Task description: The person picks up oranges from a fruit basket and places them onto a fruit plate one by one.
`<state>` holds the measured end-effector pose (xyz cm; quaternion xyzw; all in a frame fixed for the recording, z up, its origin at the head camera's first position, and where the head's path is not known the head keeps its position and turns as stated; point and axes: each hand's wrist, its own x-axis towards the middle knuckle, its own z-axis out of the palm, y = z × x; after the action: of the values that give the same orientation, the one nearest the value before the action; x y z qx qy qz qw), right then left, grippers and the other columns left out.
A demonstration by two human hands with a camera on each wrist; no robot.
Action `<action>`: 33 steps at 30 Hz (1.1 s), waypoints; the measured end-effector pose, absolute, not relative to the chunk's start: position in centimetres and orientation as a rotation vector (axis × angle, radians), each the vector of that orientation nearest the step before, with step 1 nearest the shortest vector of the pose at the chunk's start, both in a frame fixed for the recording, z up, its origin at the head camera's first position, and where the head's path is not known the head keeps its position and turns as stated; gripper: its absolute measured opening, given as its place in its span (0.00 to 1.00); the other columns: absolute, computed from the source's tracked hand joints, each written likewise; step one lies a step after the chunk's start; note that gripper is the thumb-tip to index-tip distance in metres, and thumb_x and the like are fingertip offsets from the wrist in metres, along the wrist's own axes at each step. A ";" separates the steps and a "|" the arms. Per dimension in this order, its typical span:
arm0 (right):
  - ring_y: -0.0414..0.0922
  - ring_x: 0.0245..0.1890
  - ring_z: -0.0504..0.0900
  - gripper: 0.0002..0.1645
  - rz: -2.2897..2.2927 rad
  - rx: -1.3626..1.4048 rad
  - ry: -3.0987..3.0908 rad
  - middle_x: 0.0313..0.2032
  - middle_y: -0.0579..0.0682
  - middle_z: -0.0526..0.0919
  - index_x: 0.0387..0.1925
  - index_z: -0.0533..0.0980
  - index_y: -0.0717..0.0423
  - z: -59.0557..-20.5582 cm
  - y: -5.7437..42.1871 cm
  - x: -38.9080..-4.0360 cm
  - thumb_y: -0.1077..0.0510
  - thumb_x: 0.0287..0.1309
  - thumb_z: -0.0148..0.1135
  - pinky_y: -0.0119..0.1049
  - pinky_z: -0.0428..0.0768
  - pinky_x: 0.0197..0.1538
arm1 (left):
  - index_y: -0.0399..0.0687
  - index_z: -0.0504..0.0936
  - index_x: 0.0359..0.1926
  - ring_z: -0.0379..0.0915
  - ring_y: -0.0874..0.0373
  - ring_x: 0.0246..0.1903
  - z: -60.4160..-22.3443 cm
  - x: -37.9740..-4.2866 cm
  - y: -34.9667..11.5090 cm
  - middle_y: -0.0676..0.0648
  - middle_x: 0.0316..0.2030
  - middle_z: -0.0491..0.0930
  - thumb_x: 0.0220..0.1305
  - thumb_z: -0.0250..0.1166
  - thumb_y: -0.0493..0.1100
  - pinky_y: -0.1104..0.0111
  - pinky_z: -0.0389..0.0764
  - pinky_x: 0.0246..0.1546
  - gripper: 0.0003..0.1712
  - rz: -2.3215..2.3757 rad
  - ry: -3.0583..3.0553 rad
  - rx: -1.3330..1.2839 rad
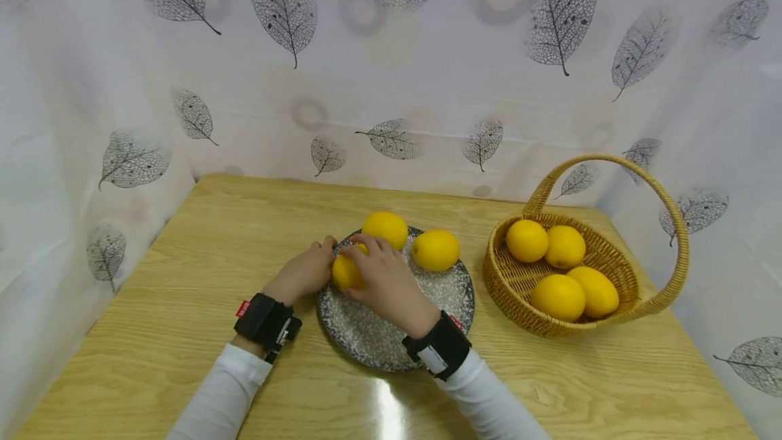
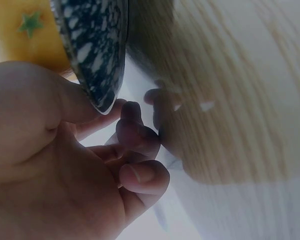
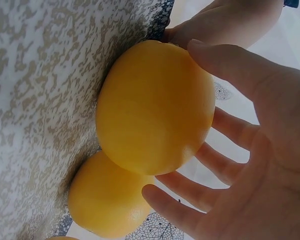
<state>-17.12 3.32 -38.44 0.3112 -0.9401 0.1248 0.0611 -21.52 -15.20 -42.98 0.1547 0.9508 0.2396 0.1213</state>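
Note:
A round speckled grey plate with a dark rim lies on the table. My left hand holds its left edge, the thumb at the rim and curled fingers underneath. My right hand reaches over the plate and holds a yellow-orange orange, thumb on one side and fingers on the other. That orange sits on the plate near its left edge. Behind it is a second orange, and a third orange lies to the right, both on the plate. A green star-shaped stem mark shows on one orange.
A wicker basket with a tall arched handle stands right of the plate. Several oranges lie in it. The wooden table is backed by a white leaf-print curtain, which also hangs at both sides.

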 end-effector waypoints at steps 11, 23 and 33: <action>0.57 0.66 0.73 0.36 0.384 0.932 -2.853 0.66 0.54 0.74 0.65 0.75 0.48 -38.6 3.2 -17.1 0.46 0.57 0.75 0.53 0.74 0.68 | 0.31 0.66 0.64 0.78 0.41 0.46 -42.8 -21.3 -15.3 0.28 0.51 0.77 0.80 0.46 0.39 0.51 0.81 0.44 0.20 0.712 2.772 0.458; 0.55 0.66 0.74 0.35 0.334 0.927 -2.851 0.66 0.54 0.75 0.65 0.75 0.48 -38.7 3.0 -17.1 0.46 0.57 0.75 0.51 0.75 0.68 | 0.32 0.65 0.65 0.78 0.41 0.46 -43.0 -21.5 -15.4 0.28 0.51 0.77 0.80 0.46 0.39 0.50 0.82 0.45 0.20 0.718 2.777 0.464; 0.55 0.65 0.75 0.36 0.287 0.924 -2.819 0.65 0.55 0.76 0.64 0.75 0.47 -38.9 2.7 -16.7 0.46 0.55 0.76 0.50 0.76 0.66 | 0.32 0.65 0.65 0.79 0.39 0.48 -42.7 -21.3 -15.4 0.28 0.52 0.77 0.79 0.46 0.39 0.49 0.82 0.45 0.20 0.715 2.771 0.443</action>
<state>-16.72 2.67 -38.89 0.3091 -0.9427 0.0959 0.0806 -21.32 -15.43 -42.72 0.1519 0.9497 0.2449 0.1224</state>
